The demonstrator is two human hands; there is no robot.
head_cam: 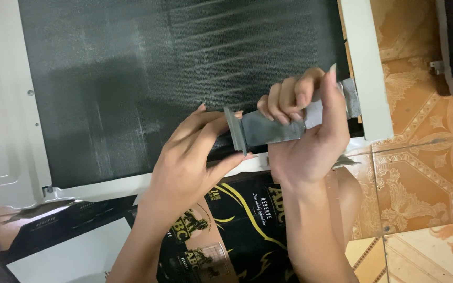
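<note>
Head view: nearest the camera, a black printed carton lies flattened under both forearms. The left hand pinches the bent end of a grey metal bracket between thumb and fingers. The right hand is wrapped around the bracket's middle. The bracket sits over the lower right of a dark finned coil, framed in white, on orange patterned floor tiles.
</note>
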